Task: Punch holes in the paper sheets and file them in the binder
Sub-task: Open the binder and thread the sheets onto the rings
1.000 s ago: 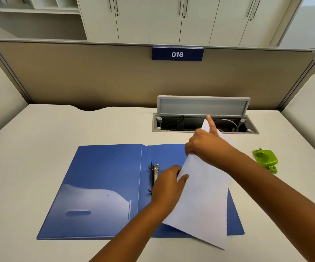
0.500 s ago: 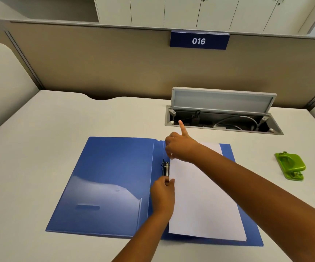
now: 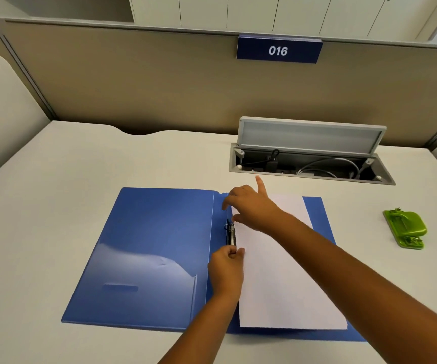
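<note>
So the blue binder (image 3: 154,248) is lying open flat on the desk (image 3: 81,164), and the paper sheets (image 3: 285,279) sit on its right half. My left hand (image 3: 226,271) has its fingertips pinched on the sheets' left edge, right at the ring clip (image 3: 231,233). My right hand (image 3: 251,206) presses the top-left corner, index finger sticking out. Green hole punch (image 3: 405,228) sits well off right.
</note>
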Tool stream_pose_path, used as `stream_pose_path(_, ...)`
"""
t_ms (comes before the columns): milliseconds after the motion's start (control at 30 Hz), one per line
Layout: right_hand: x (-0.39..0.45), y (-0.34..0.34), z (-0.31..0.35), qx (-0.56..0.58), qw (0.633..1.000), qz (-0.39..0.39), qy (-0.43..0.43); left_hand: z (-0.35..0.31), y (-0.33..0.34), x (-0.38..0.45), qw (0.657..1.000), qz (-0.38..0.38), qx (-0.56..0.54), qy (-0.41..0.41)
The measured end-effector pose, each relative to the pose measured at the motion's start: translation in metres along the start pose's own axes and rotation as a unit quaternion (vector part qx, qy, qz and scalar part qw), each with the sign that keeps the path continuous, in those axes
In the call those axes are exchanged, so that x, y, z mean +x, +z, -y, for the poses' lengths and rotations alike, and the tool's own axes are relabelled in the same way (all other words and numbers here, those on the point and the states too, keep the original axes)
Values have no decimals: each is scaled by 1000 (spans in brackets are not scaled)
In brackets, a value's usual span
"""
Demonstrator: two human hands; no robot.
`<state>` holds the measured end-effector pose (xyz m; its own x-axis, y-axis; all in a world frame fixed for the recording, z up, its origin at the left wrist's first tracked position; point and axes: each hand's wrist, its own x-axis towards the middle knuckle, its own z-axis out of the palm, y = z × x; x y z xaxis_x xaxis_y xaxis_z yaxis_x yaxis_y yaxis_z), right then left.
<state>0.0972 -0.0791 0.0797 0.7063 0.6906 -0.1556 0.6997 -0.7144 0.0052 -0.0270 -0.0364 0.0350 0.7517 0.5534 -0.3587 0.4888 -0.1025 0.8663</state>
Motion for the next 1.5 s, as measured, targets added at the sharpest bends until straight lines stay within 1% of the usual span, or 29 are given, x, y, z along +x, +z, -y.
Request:
stream_pose_path(100,-34,11,12,125,988,-55,72,-1,1,-3,1000,2,-7,-5)
stream_pose_path(167,-65,23,26,194,972,-88,96,1,-1,-3,1000,2,-14,-10)
stream_pose_path(233,-97,36,38,253,959,-75,107,2,-2,-2,999,11,-28,-26)
stream_pose_path(300,-128,51,53,286,951,-26,113,1,-3,-1,998,22,-44,-43)
stream_pose_path(333,-139,57,61,262,958,-18,118,0,-4,-1,997,20,-55,-47)
stream_pose_path(367,-149,66,67,204,969,-36,135,-1,-5,-1,996,17,-66,-51)
stream_pose_path(400,-155,73,73,165,972,-17,165,-2,-5,-2,996,15,-75,-53)
stream_pose_path(467,-158,88,81,115,975,-13,191,-4,-5,-3,995,9,-83,-54)
stream_pose_path(567,-154,105,77,139,976,6,169,-5,-4,-5,996,10,-79,-48)
stream_pose_path(633,-156,101,84,155,972,-16,177,-4,-2,-7,997,8,-63,-43)
stream_pose_path(700,-151,92,93,218,956,-38,194,-4,0,-10,998,9,-46,-41)
stream_pose_path(767,-145,86,93,255,938,-44,231,-5,0,-11,998,7,-42,-42)
stream_pose_path(800,-144,82,93,261,933,-35,244,-5,0,-11,998,4,-44,-43)
stream_pose_path(833,-144,75,94,258,930,8,264,-5,0,-11,998,1,-46,-47)
stream_pose_path(867,-142,69,92,258,924,69,272,-4,-1,-11,998,0,-46,-52)
stream_pose_path(900,-140,70,89,240,932,84,257,-4,-1,-11,997,1,-44,-58)
stream_pose_path(933,-143,67,90,256,931,96,241,-2,-2,-11,997,3,-43,-64)
stream_pose_path(967,-145,60,90,295,915,113,252,0,-2,-11,997,5,-45,-70)
stream_pose_path(1033,-146,54,89,333,904,81,257,3,-2,-11,995,16,-49,-81)
stream_pose_path(1100,-145,53,86,310,916,26,255,3,-3,-11,994,32,-57,-91)
stream_pose_path(1133,-145,54,85,286,923,13,258,3,-3,-11,993,38,-61,-96)
stream_pose_path(1300,-142,55,89,244,934,27,260,4,-1,-11,990,52,-78,-106)
stream_pose_path(1400,-139,56,84,216,940,-11,265,6,0,-13,992,44,-68,-95)
stream_pose_path(1500,-133,60,81,211,942,-43,258,7,-1,-14,992,41,-75,-89)
